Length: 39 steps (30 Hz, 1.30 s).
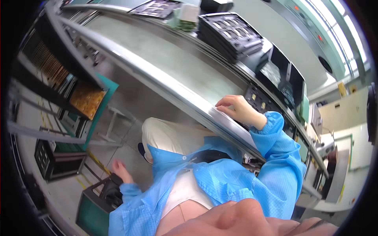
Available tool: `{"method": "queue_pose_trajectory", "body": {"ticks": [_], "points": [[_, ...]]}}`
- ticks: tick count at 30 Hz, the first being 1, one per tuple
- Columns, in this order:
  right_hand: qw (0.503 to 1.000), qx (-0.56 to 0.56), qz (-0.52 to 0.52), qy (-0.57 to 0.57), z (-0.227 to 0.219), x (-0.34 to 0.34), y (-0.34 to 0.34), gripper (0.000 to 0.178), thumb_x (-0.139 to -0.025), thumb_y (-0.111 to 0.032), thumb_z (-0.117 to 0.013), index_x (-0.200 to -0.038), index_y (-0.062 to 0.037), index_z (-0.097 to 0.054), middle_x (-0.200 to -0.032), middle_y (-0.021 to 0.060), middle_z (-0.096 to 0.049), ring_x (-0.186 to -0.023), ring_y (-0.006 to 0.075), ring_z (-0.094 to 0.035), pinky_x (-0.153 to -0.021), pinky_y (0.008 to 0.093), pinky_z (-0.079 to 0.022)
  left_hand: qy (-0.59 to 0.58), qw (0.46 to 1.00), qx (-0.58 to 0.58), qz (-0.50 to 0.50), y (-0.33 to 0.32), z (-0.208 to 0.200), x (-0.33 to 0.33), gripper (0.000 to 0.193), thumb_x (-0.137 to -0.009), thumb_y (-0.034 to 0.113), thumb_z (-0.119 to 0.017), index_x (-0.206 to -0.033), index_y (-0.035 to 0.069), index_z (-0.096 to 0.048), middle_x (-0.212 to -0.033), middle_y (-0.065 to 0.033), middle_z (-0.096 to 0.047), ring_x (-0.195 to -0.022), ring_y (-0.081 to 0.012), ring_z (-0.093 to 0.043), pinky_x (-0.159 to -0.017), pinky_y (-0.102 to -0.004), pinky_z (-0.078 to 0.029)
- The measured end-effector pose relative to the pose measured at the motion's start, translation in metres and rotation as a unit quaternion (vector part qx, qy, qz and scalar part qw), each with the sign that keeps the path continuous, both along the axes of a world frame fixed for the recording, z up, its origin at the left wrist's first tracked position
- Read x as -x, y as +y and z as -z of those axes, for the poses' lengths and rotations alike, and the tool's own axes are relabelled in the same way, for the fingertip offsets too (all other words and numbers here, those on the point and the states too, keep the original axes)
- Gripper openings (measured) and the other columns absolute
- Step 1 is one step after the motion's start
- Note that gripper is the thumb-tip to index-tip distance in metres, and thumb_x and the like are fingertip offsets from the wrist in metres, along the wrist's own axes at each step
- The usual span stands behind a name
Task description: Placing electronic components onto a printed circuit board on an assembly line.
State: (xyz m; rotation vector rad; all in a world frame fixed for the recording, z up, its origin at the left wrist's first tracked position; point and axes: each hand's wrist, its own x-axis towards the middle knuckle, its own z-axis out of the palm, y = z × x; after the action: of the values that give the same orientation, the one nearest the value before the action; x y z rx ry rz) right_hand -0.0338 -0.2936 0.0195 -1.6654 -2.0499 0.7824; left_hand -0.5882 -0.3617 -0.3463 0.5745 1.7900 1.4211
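Observation:
My right hand (241,110) rests on the metal front rail (177,91) of a long conveyor-like bench, fingers loosely bent with small gaps between them. Nothing shows in its grasp. Just beyond it lies a dark tray with small parts (258,97), partly hidden by my wrist. Low on the left, my left hand (121,170) hangs away from the bench, near a black object on a box with a green top. Motion smears its fingers, so I cannot tell their pose. Both arms wear blue sleeves.
Stacked black trays with metal parts (232,33) stand along the bench's far side. Beside them is a black bin with clear plastic wrapping (281,74). To the left are a rack of brown boards (49,63) and a green-edged cart (96,114). White-trousered legs (169,135) sit below the rail.

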Motion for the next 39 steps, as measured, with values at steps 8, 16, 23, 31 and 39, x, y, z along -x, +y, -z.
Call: {"method": "queue_pose_trajectory", "body": {"ticks": [8, 16, 23, 31, 39], "points": [[0.974, -0.07, 0.216, -0.011, -0.003, -0.075, -0.157, 0.012, -0.091, -0.008, -0.065, -0.098, 0.0013, -0.069, -0.089, 0.0111, -0.07, -0.082, 0.0176, -0.067, -0.072, 0.0284, -0.052, -0.407, 0.907, 0.021, -0.107, 0.248, -0.147, -0.061, 0.065, -0.084, 0.048, -0.075, -0.122, -0.002, -0.057, -0.116, -0.0178, -0.06, -0.1, -0.028, -0.062, -0.091, -0.0364, -0.053], [0.895, -0.018, 0.424, 0.137, 0.012, -0.12, -0.268, 0.018, -0.096, -0.01, -0.061, -0.102, 0.005, -0.068, -0.095, 0.0095, -0.072, -0.088, 0.0135, -0.067, -0.077, 0.0249, -0.052, -0.382, 0.915, -0.055, -0.12, 0.318, -0.051, 0.032, 0.058, -0.09, 0.048, -0.067, -0.117, -0.001, -0.054, -0.093, -0.0145, -0.066, -0.08, -0.0213, -0.067, -0.069, -0.0273, -0.059], [0.901, -0.028, 0.409, 0.142, 0.025, -0.128, -0.282, 0.018, -0.097, -0.01, -0.06, -0.103, 0.0051, -0.068, -0.093, 0.0086, -0.071, -0.087, 0.0131, -0.067, -0.078, 0.0245, -0.052, -0.28, 0.948, -0.121, -0.089, 0.303, -0.055, 0.01, 0.042, -0.103, 0.04, -0.047, -0.103, 0.001, -0.061, -0.086, -0.0061, -0.066, -0.069, -0.0135, -0.061, -0.059, -0.0217, -0.051], [0.93, -0.05, 0.328, 0.161, 0.026, -0.129, -0.259, 0.016, -0.097, -0.009, -0.061, -0.103, 0.0037, -0.069, -0.094, 0.0079, -0.071, -0.087, 0.0131, -0.067, -0.079, 0.0249, -0.054, -0.255, 0.946, -0.2, 0.006, 0.095, -0.109, -0.156, 0.029, -0.097, 0.032, -0.062, -0.106, 0.004, -0.063, -0.084, -0.0046, -0.067, -0.069, -0.0105, -0.059, -0.06, -0.0208, -0.046], [0.942, -0.005, 0.173, 0.286, 0.014, -0.122, -0.205, 0.037, -0.097, -0.016, -0.063, -0.129, -0.0002, -0.055, -0.117, 0.0107, -0.065, -0.104, 0.0148, -0.064, -0.09, 0.0277, -0.052, -0.091, 0.9, -0.31, 0.294, -0.008, -0.273, -0.297, 0.027, -0.101, 0.024, -0.055, -0.108, -0.001, -0.062, -0.084, -0.0106, -0.068, -0.059, -0.0117, -0.059, -0.051, -0.0231, -0.044]]}}
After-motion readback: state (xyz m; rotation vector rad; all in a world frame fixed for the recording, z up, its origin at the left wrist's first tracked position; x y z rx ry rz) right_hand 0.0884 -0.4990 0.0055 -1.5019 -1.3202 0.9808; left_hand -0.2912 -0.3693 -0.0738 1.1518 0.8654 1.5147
